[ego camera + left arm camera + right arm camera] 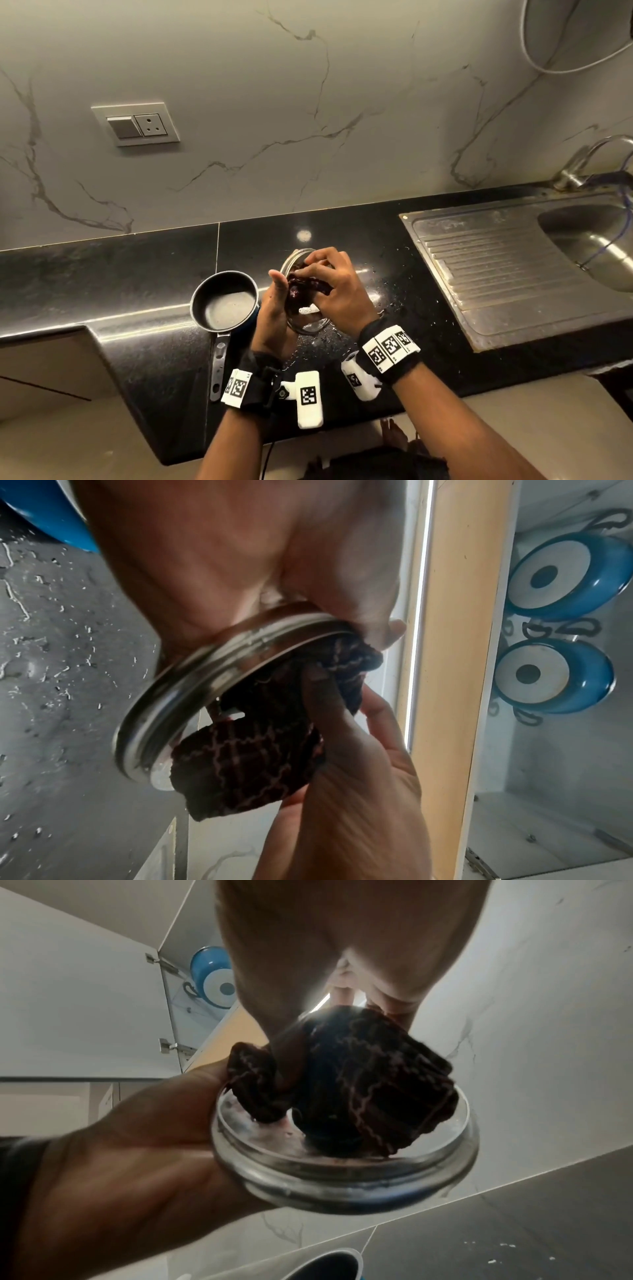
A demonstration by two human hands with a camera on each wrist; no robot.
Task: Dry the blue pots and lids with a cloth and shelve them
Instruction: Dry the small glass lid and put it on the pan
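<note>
My left hand [277, 301] grips a round glass lid [310, 325] with a steel rim [192, 691] by its edge, tilted above the black counter. My right hand [332, 281] bunches a dark chequered cloth [301, 289] and presses it onto the lid's face [342, 1183]. In the right wrist view the cloth [369, 1085] covers the lid's middle, hiding any knob. A blue saucepan [224, 301] with a dark inside stands on the counter just left of my hands, handle towards me. Two blue pots [565, 569] [551, 674] sit upside down on a shelf in the open cupboard.
Water drops dot the counter [394, 284] around the lid. A steel drainboard [496, 274] and sink [589, 240] with a tap [582, 161] lie to the right. A wall socket [137, 124] sits on the marble backsplash. The counter's front edge steps inward at the left.
</note>
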